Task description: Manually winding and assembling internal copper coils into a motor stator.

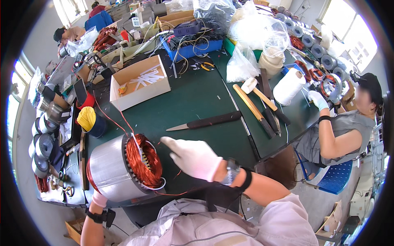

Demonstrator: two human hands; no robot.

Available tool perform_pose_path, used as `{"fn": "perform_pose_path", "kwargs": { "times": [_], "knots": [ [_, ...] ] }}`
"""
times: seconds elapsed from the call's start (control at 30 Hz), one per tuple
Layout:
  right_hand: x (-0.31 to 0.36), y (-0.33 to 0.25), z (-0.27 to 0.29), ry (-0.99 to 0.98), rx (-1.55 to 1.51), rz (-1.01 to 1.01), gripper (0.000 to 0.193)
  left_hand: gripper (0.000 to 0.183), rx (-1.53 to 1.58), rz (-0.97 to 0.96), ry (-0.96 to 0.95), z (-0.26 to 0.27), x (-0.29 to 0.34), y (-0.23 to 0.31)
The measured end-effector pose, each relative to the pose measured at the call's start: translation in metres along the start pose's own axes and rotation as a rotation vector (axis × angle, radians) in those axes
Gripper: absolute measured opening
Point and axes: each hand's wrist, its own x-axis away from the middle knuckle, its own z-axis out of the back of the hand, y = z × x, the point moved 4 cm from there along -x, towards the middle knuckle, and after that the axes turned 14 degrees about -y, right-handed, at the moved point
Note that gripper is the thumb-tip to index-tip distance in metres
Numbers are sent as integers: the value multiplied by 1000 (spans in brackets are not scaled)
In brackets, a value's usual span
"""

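1. The largest thing is the dark green counter (193,102), which goes across most of the view and carries tools, boxes and bags
2. At the right side sits a co-worker (340,135) in a grey top and black cap, with one white-gloved hand (319,99) near a ring-shaped coil (329,86)
3. The grey metal cylinder (107,168) lies on its side at the near left part of the counter, close to the person's body
4. Behind it there is an open cardboard box (143,94), which holds white strips (150,77)
5. The copper-coloured winding (135,160) comes out from the right end of the cylinder, and thin red wires (127,122) rise from it
6. The person's two hands are apart, both gloved in white: the right hand (191,158) is just beside the winding, index finger stretched to the left, but I cannot tell whether it pinches something; the left hand (98,199) is at the lower left side of the cylinder, mostly hidden by it, so its grip I cannot tell
7. A knife (205,121) with black handle lies beyond the right hand, its blade toward the left
8. The smallest is a pair of yellow-handled pliers (207,65), farther back
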Motion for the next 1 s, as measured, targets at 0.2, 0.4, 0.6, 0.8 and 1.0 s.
{"fn": "perform_pose_path", "kwargs": {
  "times": [0.2, 0.4, 0.6, 0.8, 1.0],
  "knots": [
    [83, 57, 99, 183, 394, -254, 18, 51, -101, -108, 93, -32, -12, 36],
    [172, 142, 162, 380, 735, -673, 13, 50, -86, -116, 43, -56, -48, 29],
    [199, 194, 164, 238, 574, -711, 13, 49, -133, -104, 34, -63, -58, 38],
    [200, 195, 158, 160, 424, -868, 30, 48, -273, -27, 155, -39, -2, 75],
    [239, 200, 151, 194, 273, -952, 21, 46, -487, 95, 210, -11, 28, 132]
  ]
}}
